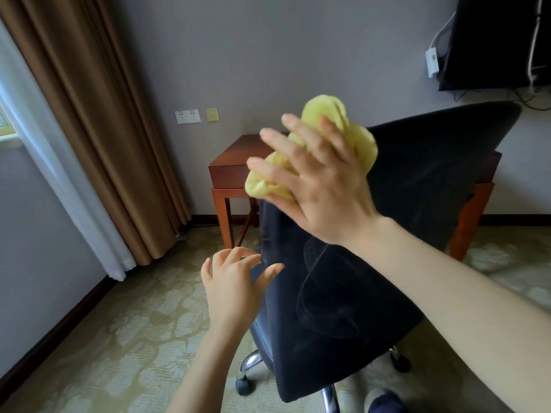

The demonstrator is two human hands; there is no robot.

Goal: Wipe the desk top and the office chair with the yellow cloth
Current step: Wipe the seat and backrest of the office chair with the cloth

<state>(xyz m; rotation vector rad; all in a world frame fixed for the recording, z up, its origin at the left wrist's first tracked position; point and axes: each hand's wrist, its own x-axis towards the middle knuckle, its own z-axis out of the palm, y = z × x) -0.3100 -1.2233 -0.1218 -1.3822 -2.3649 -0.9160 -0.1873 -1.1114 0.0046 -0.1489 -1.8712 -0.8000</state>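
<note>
A black office chair (372, 248) fills the middle of the view, its backrest towards me. My right hand (322, 186) presses the crumpled yellow cloth (334, 123) against the upper left part of the backrest with fingers spread straight. My left hand (235, 281) hovers at the backrest's left edge, fingers loosely curled, fingertips touching or almost touching the edge and holding nothing. Behind the chair stands the dark reddish wooden desk (232, 165), its top mostly hidden by the chair and my hand.
Brown curtain (98, 129) and white sheer curtain (50, 162) hang at the left. Wall sockets (187, 116) sit above the desk. A black TV (495, 40) with cables hangs at the top right. The chair's chrome base and castors (247, 380) stand on patterned carpet.
</note>
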